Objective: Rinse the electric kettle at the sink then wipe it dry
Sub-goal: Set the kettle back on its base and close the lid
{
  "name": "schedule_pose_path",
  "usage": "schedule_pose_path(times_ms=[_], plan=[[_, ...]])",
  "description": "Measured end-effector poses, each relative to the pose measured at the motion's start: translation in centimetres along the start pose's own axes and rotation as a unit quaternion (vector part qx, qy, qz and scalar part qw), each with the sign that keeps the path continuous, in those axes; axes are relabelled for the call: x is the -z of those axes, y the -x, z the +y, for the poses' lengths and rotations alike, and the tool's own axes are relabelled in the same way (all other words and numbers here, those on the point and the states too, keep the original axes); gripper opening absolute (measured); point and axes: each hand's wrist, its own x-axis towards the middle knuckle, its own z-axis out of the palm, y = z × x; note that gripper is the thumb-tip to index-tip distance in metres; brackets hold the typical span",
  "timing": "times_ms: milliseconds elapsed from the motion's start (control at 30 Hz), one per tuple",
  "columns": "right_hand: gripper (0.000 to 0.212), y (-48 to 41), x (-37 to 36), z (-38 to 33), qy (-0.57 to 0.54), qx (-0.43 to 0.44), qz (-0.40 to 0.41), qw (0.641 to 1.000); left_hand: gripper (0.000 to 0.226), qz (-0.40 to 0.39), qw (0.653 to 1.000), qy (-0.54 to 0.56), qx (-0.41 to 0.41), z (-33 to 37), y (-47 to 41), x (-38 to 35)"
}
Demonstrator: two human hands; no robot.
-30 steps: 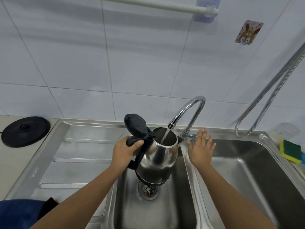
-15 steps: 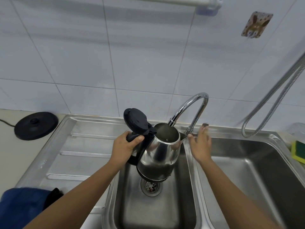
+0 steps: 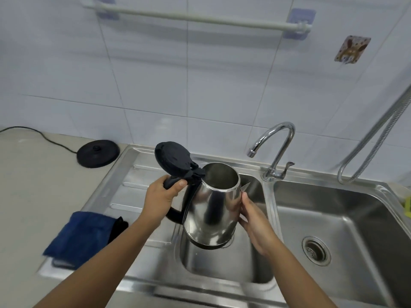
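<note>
A steel electric kettle (image 3: pixel 211 210) with a black handle and its black lid (image 3: pixel 172 161) flipped open hangs over the small left sink basin (image 3: pixel 222 270). My left hand (image 3: pixel 161 200) is closed around the handle. My right hand (image 3: pixel 251 216) lies flat against the kettle's right side, below the spout. The chrome tap (image 3: pixel 275 147) stands behind and to the right of the kettle, and no water runs from it. A folded blue cloth (image 3: pixel 82 234) lies on the draining board's left edge.
The kettle's black base (image 3: pixel 97 153) with its cord sits on the beige counter at the left. A larger basin (image 3: pixel 347 223) with a drain lies to the right. A metal hose (image 3: pixel 373 143) hangs at the far right, and a green sponge (image 3: pixel 407 205) shows at the edge.
The water has stopped. My right hand left the tap lever and came to the kettle's side. The kettle moved away from under the spout, toward me.
</note>
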Motion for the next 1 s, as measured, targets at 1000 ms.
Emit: schedule_pose_path(times_ms=[1000], plan=[[0.042,-5.1,-45.2,1.0,0.045,0.081,-0.045,0.995,0.045,0.095,0.995,0.011,-0.018,-5.8,-8.4,43.0]])
